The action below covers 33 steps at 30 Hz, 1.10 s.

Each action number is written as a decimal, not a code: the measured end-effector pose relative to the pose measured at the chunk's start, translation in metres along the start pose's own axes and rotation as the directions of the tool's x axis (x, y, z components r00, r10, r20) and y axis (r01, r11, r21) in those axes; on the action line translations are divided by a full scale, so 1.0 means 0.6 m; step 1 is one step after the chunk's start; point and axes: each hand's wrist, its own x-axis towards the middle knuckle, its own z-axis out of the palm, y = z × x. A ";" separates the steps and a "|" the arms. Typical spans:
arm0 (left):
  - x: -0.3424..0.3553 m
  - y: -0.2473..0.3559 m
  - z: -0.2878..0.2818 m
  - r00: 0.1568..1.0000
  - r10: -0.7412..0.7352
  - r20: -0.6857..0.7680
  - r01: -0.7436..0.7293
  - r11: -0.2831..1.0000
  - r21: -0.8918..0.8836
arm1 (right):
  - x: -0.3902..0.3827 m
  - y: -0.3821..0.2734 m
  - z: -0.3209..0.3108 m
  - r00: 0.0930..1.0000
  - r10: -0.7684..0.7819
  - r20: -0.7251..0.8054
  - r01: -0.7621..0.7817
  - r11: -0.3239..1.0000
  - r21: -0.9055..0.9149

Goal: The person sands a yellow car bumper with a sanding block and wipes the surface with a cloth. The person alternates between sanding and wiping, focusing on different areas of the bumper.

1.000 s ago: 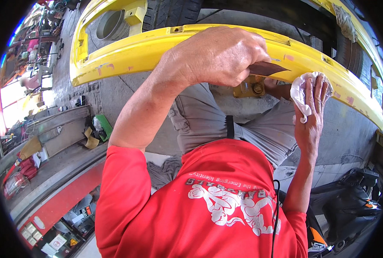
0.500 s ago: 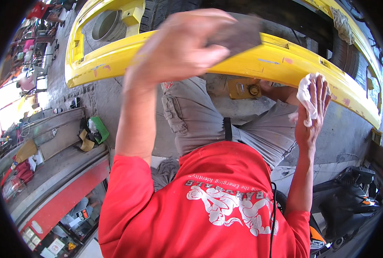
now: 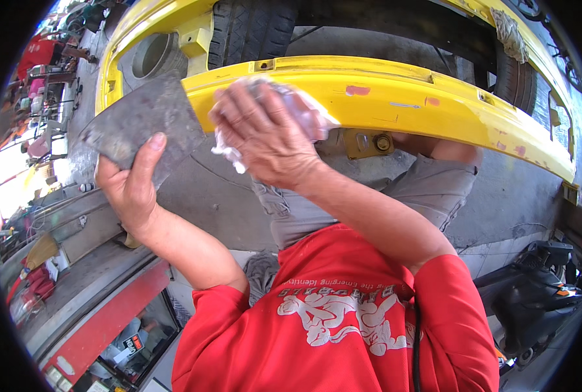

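Yellow bar (image 3: 382,98), long axis left to right, lies beneath and mostly rightward of the nearer right hand (image 3: 265,134), flattened, holding a white cloth (image 3: 311,115) underneath; left hand (image 3: 132,189), leftward, pinches a grey sheet (image 3: 141,124).

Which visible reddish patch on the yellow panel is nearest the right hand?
The leftmost patch, up and right of the white cloth under the right hand; the other patches sit farther right.

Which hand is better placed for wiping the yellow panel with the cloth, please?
Probably the right hand: it lies flat over the white cloth, seemingly against the yellow panel. The left hand is occupied, gripping a dark grey sheet.
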 end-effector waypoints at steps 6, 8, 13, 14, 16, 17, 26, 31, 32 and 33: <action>-0.015 0.021 0.000 0.999 -0.014 0.049 0.014 1.000 0.004 | -0.068 0.041 -0.012 0.982 -0.165 0.089 0.165 0.986 0.000; -0.027 0.019 0.019 0.985 -0.109 0.134 0.100 0.992 0.077 | -0.149 0.107 -0.050 0.973 -0.134 0.188 0.138 0.990 -0.010; -0.038 -0.002 0.091 0.936 -0.080 0.342 0.071 0.997 0.039 | -0.333 0.265 -0.164 0.964 0.250 0.091 -0.253 0.967 0.022; -0.032 -0.007 0.108 0.932 -0.055 0.359 0.042 0.998 0.043 | -0.357 0.286 -0.183 0.942 0.321 0.100 -0.321 0.947 -0.022; -0.010 -0.010 0.135 0.889 -0.040 0.455 0.009 0.997 0.071 | -0.390 0.311 -0.207 0.922 0.385 0.043 -0.381 0.920 -0.088; 0.004 -0.008 0.147 0.863 -0.036 0.504 -0.015 0.995 0.096 | -0.400 0.316 -0.213 0.902 0.431 0.011 -0.428 0.899 -0.094; 0.091 0.048 0.246 0.515 0.159 0.842 -0.460 0.880 0.115 | -0.407 0.270 -0.186 0.761 0.648 0.008 -0.642 0.751 0.154; 0.079 0.080 0.316 0.423 0.240 0.874 -0.622 0.778 0.088 | -0.400 0.263 -0.189 0.775 0.631 0.042 -0.629 0.762 0.158; 0.079 0.087 0.325 0.406 0.235 0.883 -0.615 0.785 0.074 | -0.399 0.263 -0.190 0.770 0.637 0.033 -0.633 0.757 0.162; 0.079 0.093 0.330 0.398 0.190 0.897 -0.613 0.783 0.106 | -0.399 0.263 -0.190 0.774 0.631 0.043 -0.629 0.762 0.154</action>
